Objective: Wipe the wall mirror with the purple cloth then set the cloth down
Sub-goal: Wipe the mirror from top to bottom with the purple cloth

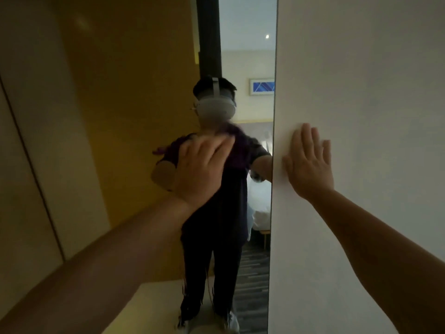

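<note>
The tall wall mirror (250, 56) fills the middle of the head view and reflects a person and a room behind. My left hand (202, 167) presses the purple cloth (237, 150) flat against the glass at about chest height. Most of the cloth is hidden under the hand, and its edges show above and to the right of the fingers. My right hand (308, 162) lies flat with fingers spread on the white wall (361, 92) just right of the mirror's edge, holding nothing.
A yellow panel (134, 92) and a pale door or cabinet front (31, 141) stand to the left of the mirror. A light surface (154, 300) shows at the bottom centre, below the left forearm.
</note>
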### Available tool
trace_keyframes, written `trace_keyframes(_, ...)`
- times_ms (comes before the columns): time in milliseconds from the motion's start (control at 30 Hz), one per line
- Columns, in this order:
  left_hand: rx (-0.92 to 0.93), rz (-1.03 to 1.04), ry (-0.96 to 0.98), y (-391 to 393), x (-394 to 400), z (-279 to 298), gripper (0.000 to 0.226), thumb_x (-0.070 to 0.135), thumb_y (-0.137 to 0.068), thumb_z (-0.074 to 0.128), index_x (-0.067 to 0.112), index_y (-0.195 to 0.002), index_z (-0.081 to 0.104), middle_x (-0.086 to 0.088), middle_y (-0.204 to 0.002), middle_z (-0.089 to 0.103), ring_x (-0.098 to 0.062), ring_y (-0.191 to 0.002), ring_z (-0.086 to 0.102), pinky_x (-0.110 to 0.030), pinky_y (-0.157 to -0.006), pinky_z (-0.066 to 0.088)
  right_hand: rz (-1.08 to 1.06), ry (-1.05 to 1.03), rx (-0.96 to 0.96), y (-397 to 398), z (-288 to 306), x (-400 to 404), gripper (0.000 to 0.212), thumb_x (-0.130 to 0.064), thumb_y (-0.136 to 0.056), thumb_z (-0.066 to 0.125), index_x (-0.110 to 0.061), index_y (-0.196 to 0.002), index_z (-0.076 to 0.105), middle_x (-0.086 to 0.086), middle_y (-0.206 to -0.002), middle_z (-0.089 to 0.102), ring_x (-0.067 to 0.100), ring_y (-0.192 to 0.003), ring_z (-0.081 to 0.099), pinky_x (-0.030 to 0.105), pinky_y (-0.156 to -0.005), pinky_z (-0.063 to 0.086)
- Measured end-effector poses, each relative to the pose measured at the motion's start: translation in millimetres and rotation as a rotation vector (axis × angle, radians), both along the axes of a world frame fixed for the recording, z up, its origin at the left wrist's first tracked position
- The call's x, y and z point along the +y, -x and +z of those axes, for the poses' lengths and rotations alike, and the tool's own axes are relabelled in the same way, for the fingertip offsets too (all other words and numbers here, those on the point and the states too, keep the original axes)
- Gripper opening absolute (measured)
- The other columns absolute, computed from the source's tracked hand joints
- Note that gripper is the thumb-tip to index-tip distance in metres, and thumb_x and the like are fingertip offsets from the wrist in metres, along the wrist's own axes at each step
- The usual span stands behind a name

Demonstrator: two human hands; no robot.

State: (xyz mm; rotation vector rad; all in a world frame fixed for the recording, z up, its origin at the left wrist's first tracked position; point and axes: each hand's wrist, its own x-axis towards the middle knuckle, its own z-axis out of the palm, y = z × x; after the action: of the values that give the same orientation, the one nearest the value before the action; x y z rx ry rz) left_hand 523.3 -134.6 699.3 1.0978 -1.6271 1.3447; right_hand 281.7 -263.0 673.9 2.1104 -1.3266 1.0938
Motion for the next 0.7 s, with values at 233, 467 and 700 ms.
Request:
trace_keyframes(233,-0.117,0.161,0.043,36,-48,123,0.048,0.014,-0.094,0.054,0.011,-0.142,0.049,-0.009,-0.146,0.05,-0.03,-0.135,0.044,-0.045,-0.107,0.035,-0.024,0.012,0.077,4,-2,-9,0.068,-0.049,-0.104,0.017,-0.015,-0.152,-0.016,0.006,-0.157,-0.026,0.024,-0.146,-0.026,0.048,-0.121,-0.01)
trace_keyframes(467,-0.19,0.215,-0.021,43,-56,79,0.051,0.03,-0.103,0.042,0.007,-0.149,0.039,-0.013,-0.156,0.036,-0.03,-0.144,0.033,-0.049,-0.117,0.029,0.008,0.063,0.018,-1,-10,-22,0.065,-0.05,-0.103,0.013,-0.017,-0.152,-0.015,0.003,-0.159,-0.023,0.02,-0.147,-0.027,0.048,-0.122,-0.01)
trace_keyframes(700,-0.353,0.152,-0.222,35,-42,-86,0.051,0.021,-0.101,0.039,0.01,-0.151,0.035,-0.012,-0.157,0.034,-0.032,-0.146,0.029,-0.051,-0.116,0.026,0.041,0.126,-0.009,-1,-16,-31,0.066,-0.047,-0.104,0.02,-0.016,-0.153,-0.011,0.004,-0.161,-0.017,0.023,-0.15,-0.017,0.051,-0.122,-0.004)
